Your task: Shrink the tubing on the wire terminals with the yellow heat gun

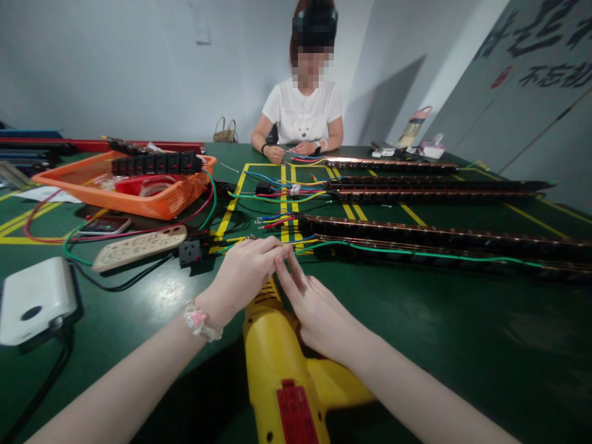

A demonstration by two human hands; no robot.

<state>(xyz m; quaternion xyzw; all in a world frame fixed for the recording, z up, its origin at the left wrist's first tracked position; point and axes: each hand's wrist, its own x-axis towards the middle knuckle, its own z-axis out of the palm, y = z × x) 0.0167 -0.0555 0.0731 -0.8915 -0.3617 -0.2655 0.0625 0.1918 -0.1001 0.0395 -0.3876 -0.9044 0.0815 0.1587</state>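
Both of my hands meet at the middle of the bench, fingertips touching, just past the front end of a yellow heat gun. The fingers of my left hand are curled closed around thin yellow and green wires, which show on both sides of the hands. My right hand is pinched closed against the left fingertips; what lies between its fingers is hidden. Under my right wrist runs the gun's yellow handle. The wires lead to the nearest long black strip with copper bars.
More copper-barred strips lie to the right. An orange basket holds black sockets. A wooden-look power strip, a black plug, a phone and a white box sit left. Opposite sits a person.
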